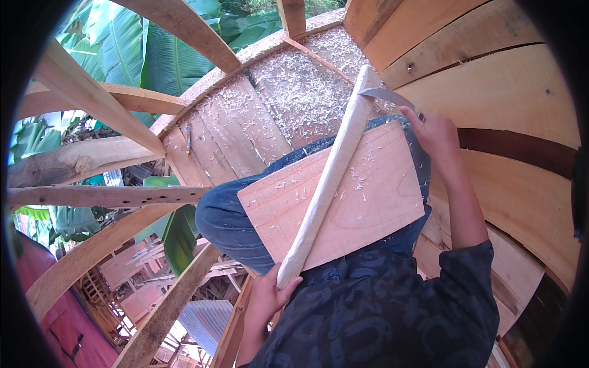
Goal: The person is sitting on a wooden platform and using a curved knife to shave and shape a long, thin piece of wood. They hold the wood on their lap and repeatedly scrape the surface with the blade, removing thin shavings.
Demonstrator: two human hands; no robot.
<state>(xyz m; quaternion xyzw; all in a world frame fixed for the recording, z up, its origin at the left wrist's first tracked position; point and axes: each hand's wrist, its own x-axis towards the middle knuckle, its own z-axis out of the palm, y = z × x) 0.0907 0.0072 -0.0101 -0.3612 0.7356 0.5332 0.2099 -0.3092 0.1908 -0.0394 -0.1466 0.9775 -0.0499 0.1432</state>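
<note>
while the left hand (269,293) grips the near end of the stick (335,165) across the board (383,178), the right hand (437,136) clasps a knife (383,94); a rolling stick could make the knife slip.

A grey-patterned black short-sleeved shirt (380,313) is worn with blue jeans (230,211) and a ring (421,116) on the right hand (437,136).

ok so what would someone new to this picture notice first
Probably the pale whittled stick slanting over a wooden board on blue jeans, its lower end in the left hand, with a knife in the right hand at its upper end. Next, the wood shavings strewn across the planks above centre, and green banana leaves at upper left.
</note>
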